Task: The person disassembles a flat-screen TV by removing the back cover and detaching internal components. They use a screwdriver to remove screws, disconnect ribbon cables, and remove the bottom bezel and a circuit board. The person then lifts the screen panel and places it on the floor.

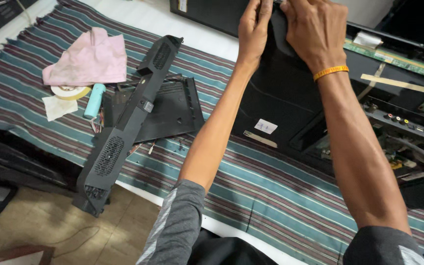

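The black back cover [280,93] of a flat television lies face down on the striped cloth [251,191], and both hands are at its far edge. The left hand [254,30] presses its fingers together flat against the cover's upper rim; the right hand [315,30], an orange wristband [331,72] on its wrist, curls its fingers over the same rim just beside the left (whether anything is pinched under them cannot be told).

Nearer than the hands, on the cover's lower part, sits a small white rectangular label [266,126], with a pale strip of tape [260,139] just below it. Right of the cover, a row of small coloured sockets [398,119] shows on a dark ledge, and beyond it a green circuit board [393,58] with another tan strip [401,84] laid aslant.

Left of the cover lie a long black vented panel [123,127] resting over a flat black plate [172,109]. Farther left are a turquoise tube [94,100], a roll of tape [69,91], a white paper scrap [57,107] and a crumpled pink cloth [88,60].
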